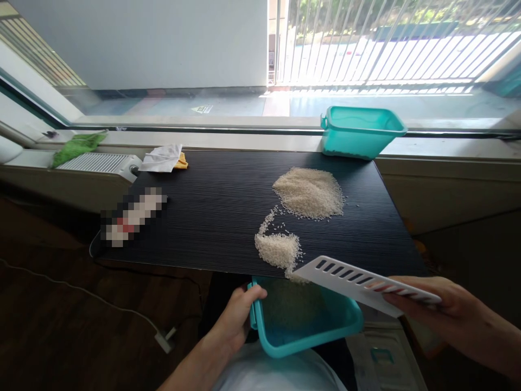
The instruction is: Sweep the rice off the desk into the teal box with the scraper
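Observation:
My left hand (238,312) grips the left rim of a teal plastic bin (277,348), held just below the table's front edge. Some pale grains seem to lie in the bin, but its inside is dim. In my right hand (443,301) is a white slotted plastic scraper (345,282), tilted over the bin's right side. Its far tip touches grains at the table edge. A small heap of white rice (279,250) lies left of that tip, linked by a thin trail to a larger rice pile (310,191) farther back.
The dark table (203,212) stands against the windowsill. A second teal bin (362,133) sits at its back right corner. Folded cloths (161,158) lie at the back left, near a pixelated object (134,217). Left are a green cloth (79,147), a radiator (95,163) and a floor cable (81,288).

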`<state>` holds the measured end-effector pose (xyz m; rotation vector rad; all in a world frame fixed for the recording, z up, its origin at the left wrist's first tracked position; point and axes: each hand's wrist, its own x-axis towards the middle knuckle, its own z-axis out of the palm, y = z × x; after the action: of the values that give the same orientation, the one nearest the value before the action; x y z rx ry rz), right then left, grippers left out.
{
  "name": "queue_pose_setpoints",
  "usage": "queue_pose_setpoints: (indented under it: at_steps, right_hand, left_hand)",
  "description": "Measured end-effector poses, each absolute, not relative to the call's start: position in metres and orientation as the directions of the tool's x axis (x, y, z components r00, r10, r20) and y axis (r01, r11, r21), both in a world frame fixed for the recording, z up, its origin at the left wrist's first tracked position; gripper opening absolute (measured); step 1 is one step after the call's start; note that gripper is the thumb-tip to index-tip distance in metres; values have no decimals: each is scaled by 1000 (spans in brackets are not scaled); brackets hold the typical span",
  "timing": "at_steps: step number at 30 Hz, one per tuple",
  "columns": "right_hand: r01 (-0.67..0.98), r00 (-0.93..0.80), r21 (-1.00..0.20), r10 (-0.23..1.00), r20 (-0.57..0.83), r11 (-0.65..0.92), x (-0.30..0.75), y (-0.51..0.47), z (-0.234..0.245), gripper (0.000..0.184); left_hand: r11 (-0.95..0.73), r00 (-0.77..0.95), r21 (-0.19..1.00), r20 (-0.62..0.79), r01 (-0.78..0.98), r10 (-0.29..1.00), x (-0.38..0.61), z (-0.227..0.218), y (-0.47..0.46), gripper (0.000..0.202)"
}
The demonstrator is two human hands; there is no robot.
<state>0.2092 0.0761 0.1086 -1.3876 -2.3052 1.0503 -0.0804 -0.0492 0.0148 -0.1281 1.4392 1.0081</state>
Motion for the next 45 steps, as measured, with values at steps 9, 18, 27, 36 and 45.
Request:
queue_pose_setpoints:
  at_steps: [9, 18, 27, 36, 45]
  right_hand:
    - [558, -573, -790, 807, -146, 253, 222, 80, 97, 27]
    - [492, -690, -819, 705, -162, 294, 190, 92, 109, 30]
    - [453, -704, -815, 706, -77, 362, 186, 94, 113, 30]
    - [466, -727, -813, 675, -127, 349, 178, 98, 110, 38]
    - [613, -560, -709, 825, -78, 349, 197, 115, 112, 43]
  left_hand:
    - [597, -173, 484, -847, -640, 502, -81, 14, -51, 22]
    - [604, -170, 488, -846, -631, 506, -85, 13, -53, 29]
    - [596, -180, 488, -847, -638, 501, -85, 17, -52, 29]
    - [596, -165, 492, -840, -635, 517, -86, 15, -52, 26]
    - [590, -168, 489, -841, -643, 513, -84, 16, -50, 25]
